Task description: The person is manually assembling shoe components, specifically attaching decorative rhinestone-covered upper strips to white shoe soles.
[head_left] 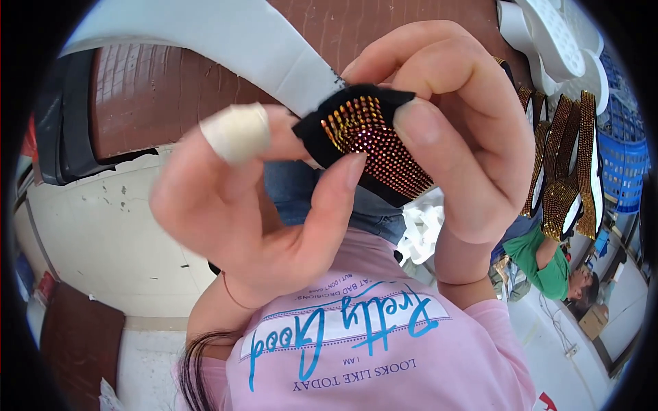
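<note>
Between my two hands is a black strap piece (387,161) covered with rows of small orange and red rhinestones. My left hand (240,198), with pale tape round a finger, pinches its left edge between thumb and finger. On the opposite side, my right hand (473,137) grips the strap, its thumb lying on the upper right corner and the other fingers curled behind. A long white strip (226,38) runs from the upper left to the strap's top edge. Whether the two are joined there cannot be made out.
A brown table (411,20) lies beyond my hands. At the right are several gold-studded straps (565,157), white shoe soles (558,41) and a blue plastic basket (624,164). A person in green (538,257) is farther off. A black tray-like object (68,116) stands at the left.
</note>
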The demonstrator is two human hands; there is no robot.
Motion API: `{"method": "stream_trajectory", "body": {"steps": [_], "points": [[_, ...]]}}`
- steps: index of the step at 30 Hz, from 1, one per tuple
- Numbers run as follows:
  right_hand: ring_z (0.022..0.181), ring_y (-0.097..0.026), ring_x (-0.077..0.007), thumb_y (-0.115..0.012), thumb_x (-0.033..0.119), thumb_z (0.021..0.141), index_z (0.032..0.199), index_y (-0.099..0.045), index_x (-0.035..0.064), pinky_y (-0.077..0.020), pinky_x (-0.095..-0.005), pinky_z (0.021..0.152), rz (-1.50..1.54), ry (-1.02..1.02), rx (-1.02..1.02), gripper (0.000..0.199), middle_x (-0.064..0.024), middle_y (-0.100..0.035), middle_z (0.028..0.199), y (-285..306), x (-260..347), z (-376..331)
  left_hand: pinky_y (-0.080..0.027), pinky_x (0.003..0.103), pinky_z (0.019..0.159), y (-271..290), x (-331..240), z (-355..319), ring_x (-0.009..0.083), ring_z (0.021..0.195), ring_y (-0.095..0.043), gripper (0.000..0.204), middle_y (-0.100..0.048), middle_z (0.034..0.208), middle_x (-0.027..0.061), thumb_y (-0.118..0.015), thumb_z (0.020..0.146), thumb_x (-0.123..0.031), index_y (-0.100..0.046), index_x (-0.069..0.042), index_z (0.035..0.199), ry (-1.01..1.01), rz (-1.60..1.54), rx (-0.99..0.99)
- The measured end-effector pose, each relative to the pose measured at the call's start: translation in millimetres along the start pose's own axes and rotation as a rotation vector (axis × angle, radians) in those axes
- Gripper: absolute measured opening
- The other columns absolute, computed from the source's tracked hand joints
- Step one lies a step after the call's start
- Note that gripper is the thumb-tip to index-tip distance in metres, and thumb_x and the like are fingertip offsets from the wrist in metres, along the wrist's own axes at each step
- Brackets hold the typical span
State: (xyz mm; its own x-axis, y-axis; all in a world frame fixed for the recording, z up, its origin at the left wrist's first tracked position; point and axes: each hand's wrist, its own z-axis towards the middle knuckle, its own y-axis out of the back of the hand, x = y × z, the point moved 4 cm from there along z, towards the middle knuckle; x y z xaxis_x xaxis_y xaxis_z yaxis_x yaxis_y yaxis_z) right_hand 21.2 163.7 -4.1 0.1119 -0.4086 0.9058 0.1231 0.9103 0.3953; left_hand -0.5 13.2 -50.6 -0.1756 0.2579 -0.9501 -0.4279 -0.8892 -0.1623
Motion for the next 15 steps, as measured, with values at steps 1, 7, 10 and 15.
{"method": "stream_trajectory", "body": {"steps": [1, 7, 10, 15], "points": [[0.078, -0.053, -0.0165, -0.050, -0.004, 0.078, 0.093, -0.056, -0.0045, -0.0424, -0.0209, 0.070, 0.030, -0.010, -0.012, 0.015, -0.0166, -0.059, 0.099, -1, 0, 0, -0.044, 0.027, 0.083, 1, -1, 1, 0.0165, 0.087, -0.055, 0.057, -0.059, 0.102, 0.0139, -0.061, 0.079, 0.008, -0.033, -0.004, 0.127, -0.045, 0.068, 0.020], [0.083, -0.056, -0.0202, -0.051, -0.005, 0.075, 0.089, -0.056, -0.0040, -0.0454, -0.0241, 0.074, 0.213, -0.072, -0.088, 0.016, -0.0184, -0.058, 0.101, -3, -3, 0, -0.051, 0.025, 0.068, 2, -7, 5, 0.0176, 0.074, -0.060, 0.043, -0.063, 0.101, 0.0159, -0.065, 0.076, 0.010, -0.048, 0.001, 0.115, -0.316, 0.473, 0.141], [0.084, -0.057, -0.0216, -0.051, -0.006, 0.073, 0.088, -0.056, -0.0037, -0.0461, -0.0251, 0.076, 0.120, -0.120, -0.018, 0.016, -0.0183, -0.058, 0.101, 0, -2, 3, -0.051, 0.026, 0.067, -4, -8, 3, 0.0184, 0.070, -0.060, 0.040, -0.064, 0.097, 0.0146, -0.067, 0.075, 0.010, -0.051, 0.001, 0.111, -0.269, 0.361, 0.026], [0.085, -0.058, -0.0236, -0.052, -0.005, 0.071, 0.087, -0.056, -0.0024, -0.0468, -0.0265, 0.077, -0.001, -0.116, 0.046, 0.017, -0.0176, -0.058, 0.098, 4, -5, 1, -0.050, 0.027, 0.066, 0, -16, 9, 0.0200, 0.070, -0.059, 0.042, -0.065, 0.094, 0.0117, -0.070, 0.073, 0.009, -0.051, -0.003, 0.109, -0.152, 0.317, 0.175]]}}
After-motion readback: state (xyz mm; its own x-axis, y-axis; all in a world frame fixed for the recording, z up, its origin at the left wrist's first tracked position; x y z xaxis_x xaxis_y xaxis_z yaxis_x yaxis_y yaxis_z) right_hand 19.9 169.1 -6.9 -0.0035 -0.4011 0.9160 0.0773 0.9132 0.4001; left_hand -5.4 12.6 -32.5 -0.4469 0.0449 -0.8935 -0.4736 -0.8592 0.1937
